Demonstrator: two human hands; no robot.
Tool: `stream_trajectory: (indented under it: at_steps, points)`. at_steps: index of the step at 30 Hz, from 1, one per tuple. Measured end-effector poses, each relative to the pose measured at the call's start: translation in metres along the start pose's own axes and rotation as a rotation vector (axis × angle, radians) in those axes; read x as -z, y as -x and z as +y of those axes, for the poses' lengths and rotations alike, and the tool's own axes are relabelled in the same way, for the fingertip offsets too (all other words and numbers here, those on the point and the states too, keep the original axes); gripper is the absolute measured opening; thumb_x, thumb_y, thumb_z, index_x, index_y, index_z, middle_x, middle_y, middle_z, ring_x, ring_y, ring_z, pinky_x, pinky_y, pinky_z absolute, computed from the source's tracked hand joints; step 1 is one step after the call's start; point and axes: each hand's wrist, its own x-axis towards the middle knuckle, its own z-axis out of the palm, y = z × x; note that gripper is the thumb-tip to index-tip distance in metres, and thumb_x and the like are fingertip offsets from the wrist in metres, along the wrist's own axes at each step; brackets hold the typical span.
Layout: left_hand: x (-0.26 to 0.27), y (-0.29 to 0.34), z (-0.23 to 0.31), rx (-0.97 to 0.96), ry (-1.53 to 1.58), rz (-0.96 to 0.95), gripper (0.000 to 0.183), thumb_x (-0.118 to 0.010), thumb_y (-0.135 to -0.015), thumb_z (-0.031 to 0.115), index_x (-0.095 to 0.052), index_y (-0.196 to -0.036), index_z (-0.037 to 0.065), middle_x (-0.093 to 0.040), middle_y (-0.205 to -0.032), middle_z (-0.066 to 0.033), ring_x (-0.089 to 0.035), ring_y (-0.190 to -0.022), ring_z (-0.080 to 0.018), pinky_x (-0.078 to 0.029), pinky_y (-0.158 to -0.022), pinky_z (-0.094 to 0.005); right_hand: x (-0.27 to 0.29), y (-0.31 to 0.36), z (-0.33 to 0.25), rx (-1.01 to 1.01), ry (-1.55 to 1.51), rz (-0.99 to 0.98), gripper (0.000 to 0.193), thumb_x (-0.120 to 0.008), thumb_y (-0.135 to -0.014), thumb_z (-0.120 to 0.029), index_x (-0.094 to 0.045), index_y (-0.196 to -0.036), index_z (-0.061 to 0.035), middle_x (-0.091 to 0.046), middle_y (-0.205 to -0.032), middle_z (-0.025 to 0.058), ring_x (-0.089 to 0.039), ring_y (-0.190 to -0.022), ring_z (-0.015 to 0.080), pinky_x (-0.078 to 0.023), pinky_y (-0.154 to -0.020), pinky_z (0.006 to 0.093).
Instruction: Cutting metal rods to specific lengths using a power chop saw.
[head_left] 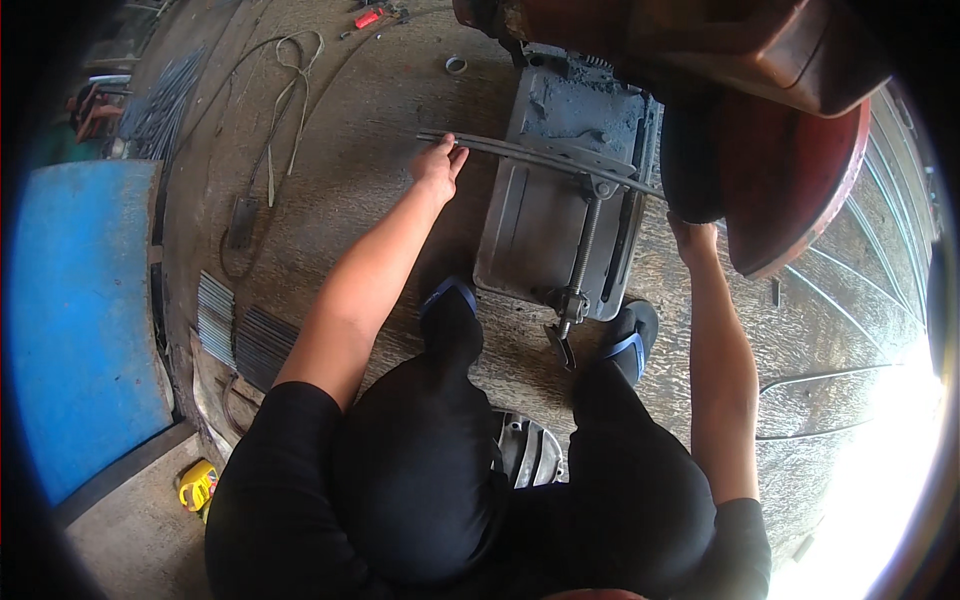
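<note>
A chop saw stands before me, its grey base [510,235] on the floor and its red blade guard [800,195] overhanging at the right. Thin metal rods [520,152] lie side by side across the base, against the vise jaw at the end of a threaded screw [588,245]. My left hand [438,168] grips them near their left end, thumb and fingers closed around them. Beyond the base's right side, my right hand [693,240] reaches to where the rods run behind the guard. Its fingers are mostly hidden by the saw.
Cut rod pieces [216,318] lie in bundles at the left, beside a blue panel [90,310]. A yellow tape measure [198,485] rests at lower left. Cord [290,110] loops over the far-left floor, with a tape ring [456,65] farther right. Long rods [840,315] spread at the right.
</note>
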Motion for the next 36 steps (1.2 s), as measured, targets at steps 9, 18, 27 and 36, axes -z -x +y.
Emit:
stream_trajectory:
  at_steps: [9,18,27,36]
  points:
    - [0.004,-0.006,0.002,0.006,0.012,0.013,0.010,-0.059,-0.089,0.007,-0.058,-0.095,-0.001,-0.059,-0.090,-0.0089,-0.060,-0.084,-0.0203,-0.057,-0.082,-0.0327,-0.010,-0.004,-0.008,0.076,-0.229,0.133,0.037,-0.066,-0.080,-0.003,-0.055,-0.116,-0.0060,-0.058,-0.108,0.0105,-0.057,-0.096,0.0192,-0.048,-0.083,0.0300]
    - [0.009,-0.012,0.001,0.017,0.001,-0.025,0.010,-0.060,-0.088,0.006,-0.057,-0.094,-0.001,-0.059,-0.088,-0.0085,-0.060,-0.084,-0.0197,-0.056,-0.084,-0.0323,-0.019,-0.006,0.005,-0.073,-0.163,0.134,0.045,-0.072,-0.077,-0.009,-0.054,-0.118,-0.0079,-0.057,-0.113,0.0116,-0.055,-0.101,0.0232,-0.045,-0.089,0.0317]
    - [0.008,-0.013,0.000,0.018,0.017,0.000,0.012,-0.061,-0.087,0.007,-0.057,-0.095,-0.001,-0.057,-0.090,-0.0084,-0.059,-0.085,-0.0206,-0.056,-0.083,-0.0312,-0.021,-0.018,0.002,-0.691,-1.167,0.138,0.053,-0.071,-0.077,-0.005,-0.048,-0.125,-0.0067,-0.054,-0.116,0.0090,-0.054,-0.105,0.0177,-0.052,-0.083,0.0294]
    - [0.006,-0.010,-0.001,0.013,0.030,-0.018,0.014,-0.060,-0.088,0.005,-0.056,-0.099,-0.001,-0.057,-0.095,-0.0090,-0.058,-0.088,-0.0207,-0.056,-0.085,-0.0320,-0.005,-0.025,-0.016,-0.879,-1.457,0.188,0.037,-0.069,-0.081,-0.009,-0.054,-0.115,-0.0098,-0.057,-0.109,0.0071,-0.060,-0.095,0.0184,-0.056,-0.069,0.0290]
